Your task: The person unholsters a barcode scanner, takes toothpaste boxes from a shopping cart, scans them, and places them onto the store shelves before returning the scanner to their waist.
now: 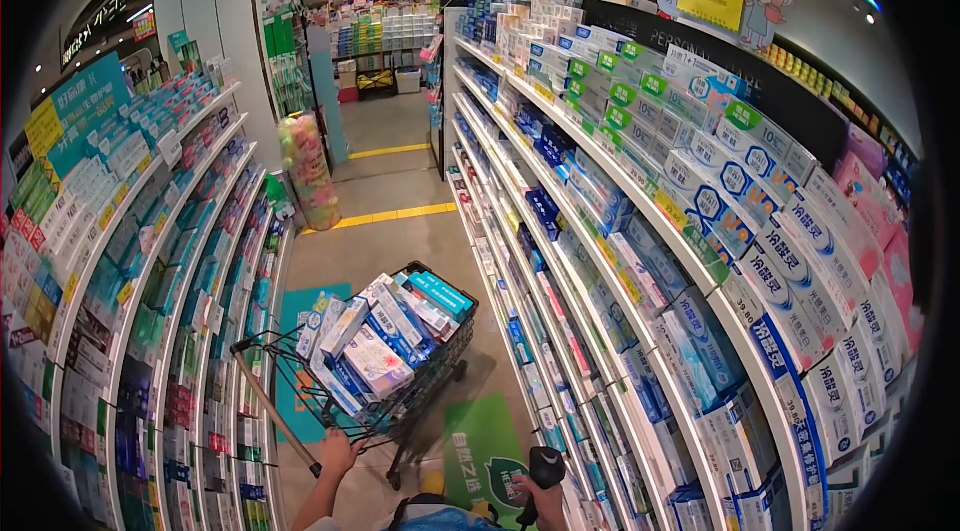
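Note:
My left hand point(338, 453) is closed on the near corner of a wire shopping cart point(385, 421), beside the end of its long handle bar point(270, 406). Boxes of toothpaste point(378, 361) in white, blue and pink are piled at angles in the cart, with teal cartons point(440, 291) along its far side. At the bottom of the view, my right hand point(545, 503) grips a black handheld scanner point(546, 468) with a rounded head. Its fingers are partly hidden by the scanner and the frame edge.
Shelves of toothpaste boxes point(690, 181) line the right side, and curved shelves point(150, 261) stand on the left. A green floor sticker point(480, 451) lies near my feet. Ahead, a column of colourful balls point(308, 171) stands by a pillar, and yellow strips point(390, 216) cross the aisle floor.

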`<act>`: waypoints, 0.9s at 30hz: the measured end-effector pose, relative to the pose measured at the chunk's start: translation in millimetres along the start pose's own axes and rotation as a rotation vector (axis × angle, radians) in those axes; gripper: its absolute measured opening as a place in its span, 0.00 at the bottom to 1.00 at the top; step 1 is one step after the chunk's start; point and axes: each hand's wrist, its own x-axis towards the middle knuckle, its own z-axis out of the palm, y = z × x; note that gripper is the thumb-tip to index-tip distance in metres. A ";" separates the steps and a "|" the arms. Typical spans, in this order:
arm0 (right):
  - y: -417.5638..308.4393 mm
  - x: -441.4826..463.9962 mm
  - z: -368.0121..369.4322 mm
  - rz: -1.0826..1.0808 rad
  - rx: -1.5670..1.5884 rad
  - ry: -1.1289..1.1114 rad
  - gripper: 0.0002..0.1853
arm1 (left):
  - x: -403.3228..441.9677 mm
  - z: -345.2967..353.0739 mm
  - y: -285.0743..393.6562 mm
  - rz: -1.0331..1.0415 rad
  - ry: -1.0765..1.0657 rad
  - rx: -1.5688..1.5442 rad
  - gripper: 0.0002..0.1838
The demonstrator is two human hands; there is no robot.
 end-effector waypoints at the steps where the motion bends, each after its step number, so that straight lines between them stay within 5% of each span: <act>1: 23.3 18.6 -6.0 -0.151 -0.068 0.040 0.15 | 2.9 -2.8 -1.4 -0.017 -0.035 -0.022 0.31; 3: 37.3 32.1 -3.6 -0.361 -0.112 0.075 0.13 | 8.8 -2.7 -6.1 -0.003 -0.034 -0.014 0.32; 16: 35.1 31.7 -0.1 -0.301 -0.057 0.008 0.23 | 9.7 -12.2 -8.5 -0.015 -0.044 -0.036 0.35; 27: 20.5 50.8 5.5 -0.224 -0.062 -0.110 0.12 | -25.2 -1.4 -3.5 -0.055 -0.039 0.042 0.34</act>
